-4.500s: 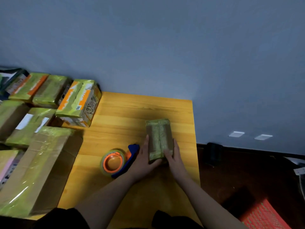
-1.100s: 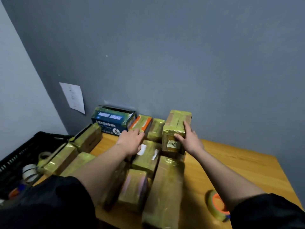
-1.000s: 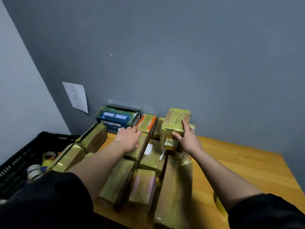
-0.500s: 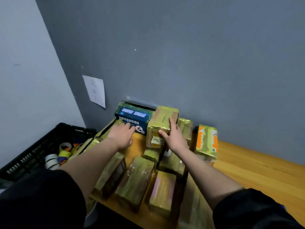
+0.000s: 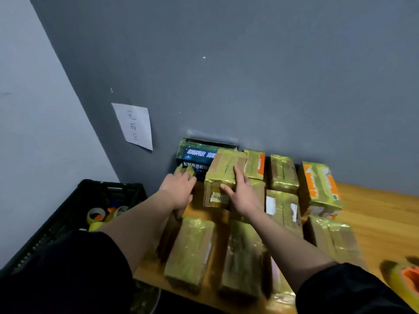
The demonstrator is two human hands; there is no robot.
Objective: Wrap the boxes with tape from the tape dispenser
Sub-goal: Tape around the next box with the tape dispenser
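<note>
Head view: right hand (image 5: pixel 243 196) grips a glossy yellow-green taped box (image 5: pixel 223 175).

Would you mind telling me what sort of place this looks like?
Probably a small parcel-packing corner: taped boxes crowd a wooden table against a grey wall, a black crate holds tape rolls, and a handwritten sign marks the area.

A small tape-wrapped cardboard box (image 5: pixel 223 177) is held under the right hand (image 5: pixel 241 193), whose fingers (image 5: pixel 238 175) are laid over its top. Left of those fingers the left hand (image 5: pixel 179 189) is rested before a dark printed carton (image 5: pixel 195 158). Right of the fingers, an orange-marked wrapped box (image 5: pixel 318 189) is stood on the wooden table (image 5: pixel 381 214). Further wrapped boxes (image 5: pixel 190 252) are laid nearer than both hands. A black plastic crate (image 5: pixel 74 211) is set far left.
</note>
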